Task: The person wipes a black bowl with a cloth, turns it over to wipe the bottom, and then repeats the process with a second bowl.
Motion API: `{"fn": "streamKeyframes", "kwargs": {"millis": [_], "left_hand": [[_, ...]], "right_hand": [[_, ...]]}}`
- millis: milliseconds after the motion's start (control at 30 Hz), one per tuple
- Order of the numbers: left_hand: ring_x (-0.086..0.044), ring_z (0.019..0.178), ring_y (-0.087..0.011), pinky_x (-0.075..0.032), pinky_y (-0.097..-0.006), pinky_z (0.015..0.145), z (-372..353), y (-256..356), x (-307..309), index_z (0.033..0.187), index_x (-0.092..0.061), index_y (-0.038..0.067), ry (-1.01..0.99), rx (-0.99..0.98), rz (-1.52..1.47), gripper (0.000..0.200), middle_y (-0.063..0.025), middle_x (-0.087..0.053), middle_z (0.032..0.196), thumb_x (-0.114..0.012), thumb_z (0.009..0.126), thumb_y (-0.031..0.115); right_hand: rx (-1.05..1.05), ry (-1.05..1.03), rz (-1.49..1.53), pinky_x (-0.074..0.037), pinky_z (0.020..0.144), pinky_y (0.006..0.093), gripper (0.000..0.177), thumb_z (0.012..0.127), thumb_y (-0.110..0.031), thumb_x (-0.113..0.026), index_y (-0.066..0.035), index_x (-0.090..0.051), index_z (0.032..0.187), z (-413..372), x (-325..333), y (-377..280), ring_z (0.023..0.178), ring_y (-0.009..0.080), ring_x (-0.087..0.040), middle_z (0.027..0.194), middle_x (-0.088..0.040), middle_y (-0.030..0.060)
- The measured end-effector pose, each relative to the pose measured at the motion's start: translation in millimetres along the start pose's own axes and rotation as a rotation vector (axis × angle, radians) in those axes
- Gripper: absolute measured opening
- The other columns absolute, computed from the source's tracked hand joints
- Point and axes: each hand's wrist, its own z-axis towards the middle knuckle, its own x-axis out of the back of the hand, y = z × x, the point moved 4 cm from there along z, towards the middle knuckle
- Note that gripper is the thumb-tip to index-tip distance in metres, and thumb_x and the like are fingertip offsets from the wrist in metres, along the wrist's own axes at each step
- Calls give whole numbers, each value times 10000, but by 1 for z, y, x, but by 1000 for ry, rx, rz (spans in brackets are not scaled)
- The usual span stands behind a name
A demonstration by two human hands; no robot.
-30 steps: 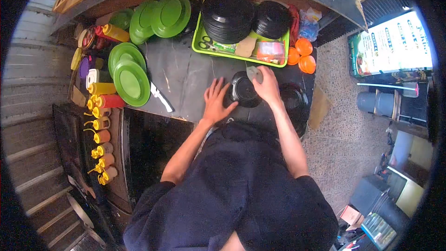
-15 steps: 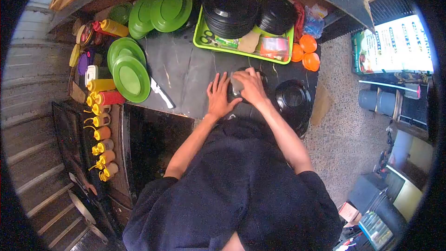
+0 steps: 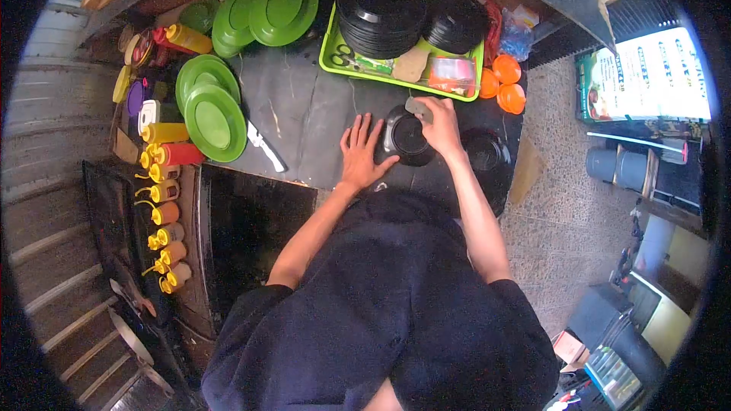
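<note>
1. Here, a small black dish (image 3: 406,137) sits on the dark tabletop (image 3: 293,118), close to the person's front and between the two hands.
2. The right hand (image 3: 441,131) is closed around a greyish cloth (image 3: 418,109) at the dish's far right edge; whether the cloth touches the dish is hard to tell.
3. The left hand (image 3: 363,154) is open, fingers spread and palm down, with its thumb reaching the dish's left rim.
4. Right of the dish, partly behind the right forearm, lies a larger black plate (image 3: 487,154).
5. Beyond the hands, a lime-green tray (image 3: 396,85) bears a large black plate stack (image 3: 381,11) and a smaller black stack (image 3: 455,21); orange round items (image 3: 508,84) cluster beside its right end.
6. Farther left, a white-handled knife (image 3: 266,148) lies near green plates (image 3: 215,122), and yellow-capped bottles (image 3: 164,214) line the left side.
</note>
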Motion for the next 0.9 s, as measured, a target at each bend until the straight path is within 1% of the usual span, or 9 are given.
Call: {"fn": "streamKeyframes", "kwargs": {"millis": [167,200,300,400,467,533,667,700,900], "left_hand": [[-198,1616,-398,-148,-594,1250,1,2,0,1548,-519,71,2,-44,44,904,-204,-265,1738,-729,882,645],[-198,1616,-398,-148,-594,1250,1,2,0,1548,-519,71,-1,-52,36,904,-204,-265,1738,-729,882,645],[-206,1614,-400,-153,-602,1247,0,0,-3,1493,-560,61,-50,-31,72,849,-210,-266,1736,-713,895,644],[-208,1615,-397,-158,-605,1246,-1,3,-3,1527,-536,79,-32,-37,92,861,-208,-270,1735,-694,905,653],[-204,1617,-394,-160,-599,1250,0,5,-3,1571,-498,107,-43,-32,116,872,-204,-266,1738,-671,920,660],[-193,1621,-392,-160,-593,1255,0,5,-2,1605,-463,133,-40,-43,135,875,-199,-252,1744,-657,932,658],[-166,1629,-387,-148,-593,1264,-2,5,-5,1632,-424,147,-70,-39,178,886,-192,-227,1755,-632,945,667],[-161,1630,-390,-144,-596,1265,-2,4,-6,1640,-410,145,-76,-38,177,896,-194,-226,1755,-626,947,670],[-159,1629,-397,-141,-600,1263,-1,4,-9,1636,-414,134,-70,-47,173,897,-197,-221,1756,-630,947,666]], "right_hand": [[59,15,-188,-490,1005,432,571,695,54,-726,-112,-736,1242,-4,-28,-17,1156,303,-591,1302,-711,30],[86,-7,-176,-486,1021,429,611,669,89,-696,-81,-734,1254,-7,-32,-27,1149,322,-602,1325,-717,43],[154,-20,-131,-486,1021,431,611,678,85,-701,-92,-734,1262,-12,-48,-28,1141,327,-601,1332,-712,36],[175,-77,-141,-498,1010,432,611,689,89,-695,-106,-734,1267,-4,-41,-24,1145,337,-600,1318,-713,48],[91,-99,-208,-514,1000,439,605,695,97,-687,-109,-739,1261,2,-28,-17,1139,353,-605,1302,-714,67],[30,-35,-225,-529,1002,448,545,725,47,-733,-108,-736,1247,1,-17,2,1135,351,-601,1257,-698,85],[-172,131,-141,-534,978,496,397,812,14,-717,-40,-734,1205,-22,5,38,1049,421,-645,1156,-707,187],[-163,173,-137,-536,963,508,331,845,-17,-721,0,-722,1176,-33,7,38,1020,433,-657,1084,-702,226],[-229,122,-186,-549,917,516,299,872,-56,-724,51,-703,1151,-91,7,8,1034,455,-667,1053,-691,262]]}}
